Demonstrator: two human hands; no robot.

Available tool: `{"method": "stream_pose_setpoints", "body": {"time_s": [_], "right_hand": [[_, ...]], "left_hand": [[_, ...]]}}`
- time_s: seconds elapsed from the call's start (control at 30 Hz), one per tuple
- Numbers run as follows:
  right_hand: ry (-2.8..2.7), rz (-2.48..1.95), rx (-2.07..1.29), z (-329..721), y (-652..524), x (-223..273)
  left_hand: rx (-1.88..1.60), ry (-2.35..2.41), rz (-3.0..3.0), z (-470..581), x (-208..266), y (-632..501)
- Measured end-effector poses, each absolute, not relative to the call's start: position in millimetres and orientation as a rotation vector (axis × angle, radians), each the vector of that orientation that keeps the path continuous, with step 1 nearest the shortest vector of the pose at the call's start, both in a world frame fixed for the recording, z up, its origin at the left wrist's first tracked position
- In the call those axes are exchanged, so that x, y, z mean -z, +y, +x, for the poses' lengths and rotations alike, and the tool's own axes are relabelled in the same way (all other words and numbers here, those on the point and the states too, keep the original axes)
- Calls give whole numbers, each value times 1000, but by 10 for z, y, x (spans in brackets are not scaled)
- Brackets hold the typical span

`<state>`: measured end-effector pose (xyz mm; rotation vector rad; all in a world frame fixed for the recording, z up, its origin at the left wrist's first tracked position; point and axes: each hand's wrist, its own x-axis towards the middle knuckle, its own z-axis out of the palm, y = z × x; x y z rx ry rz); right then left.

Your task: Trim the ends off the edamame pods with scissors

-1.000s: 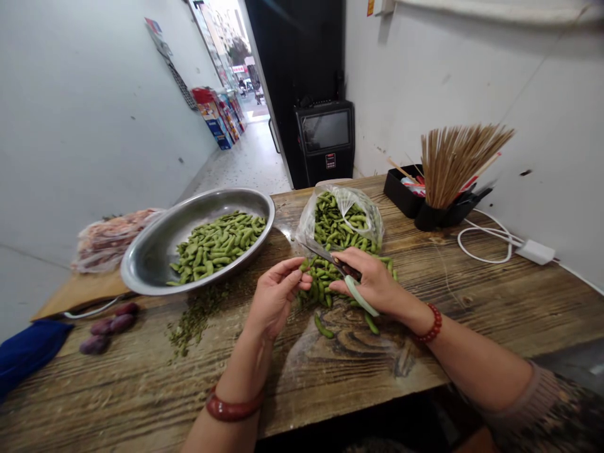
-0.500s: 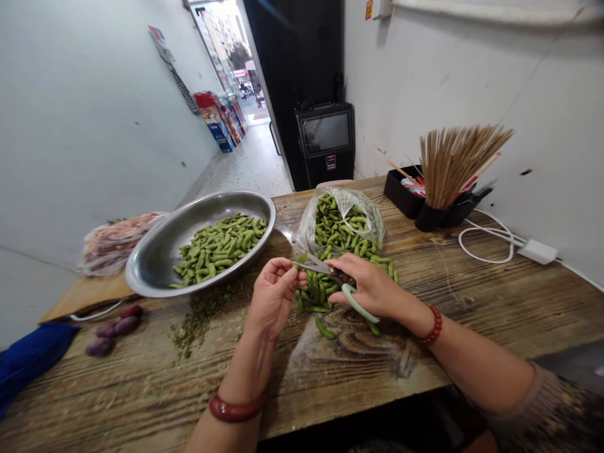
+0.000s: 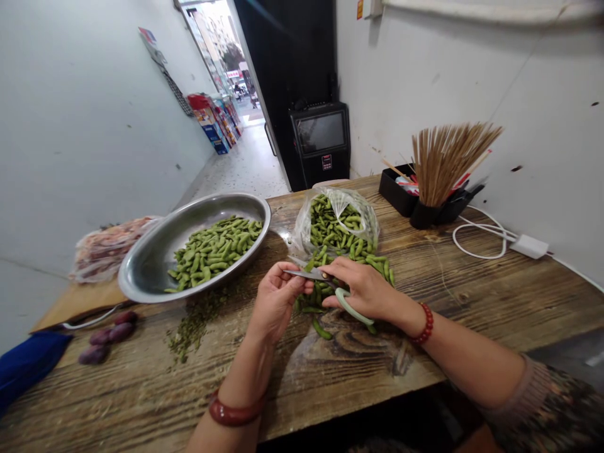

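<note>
In my right hand [image 3: 363, 286] is a pair of scissors [image 3: 353, 309] with pale green handles, its blades parted and pointing left. The blade tips reach the fingers of my left hand [image 3: 278, 299], which are pinched together on an edamame pod [image 3: 309, 265], mostly hidden by fingers and blades. Beneath and behind the scissors lies a pile of loose edamame pods [image 3: 382, 264], spilling from a clear plastic bag [image 3: 370, 217] full of pods. A single pod [image 3: 321, 329] lies nearer me on the wood.
A steel basin [image 3: 146, 267] partly filled with pods stands left, with green trimmings [image 3: 186, 336] before it. Purple-red roundish items [image 3: 94, 354], a blue cloth [image 3: 35, 358] and a bagged pinkish food [image 3: 106, 248] lie farther left. Skewers [image 3: 443, 163] and a white cable adapter [image 3: 529, 246] are right.
The scissor blades have opened wider and lie across the pod at my left fingertips. The whole view has shifted slightly; both hands keep nearly the same place over the table.
</note>
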<state>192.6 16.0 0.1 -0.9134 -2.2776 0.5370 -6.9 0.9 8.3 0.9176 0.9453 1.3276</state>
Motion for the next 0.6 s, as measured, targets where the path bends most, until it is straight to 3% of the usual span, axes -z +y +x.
{"method": "stream_pose_setpoints", "body": {"time_s": [0.6], "right_hand": [[-2294,-888,-591,1937,163,-30]], "left_hand": [[-1237,1141,1251,-120,-49,13]]}}
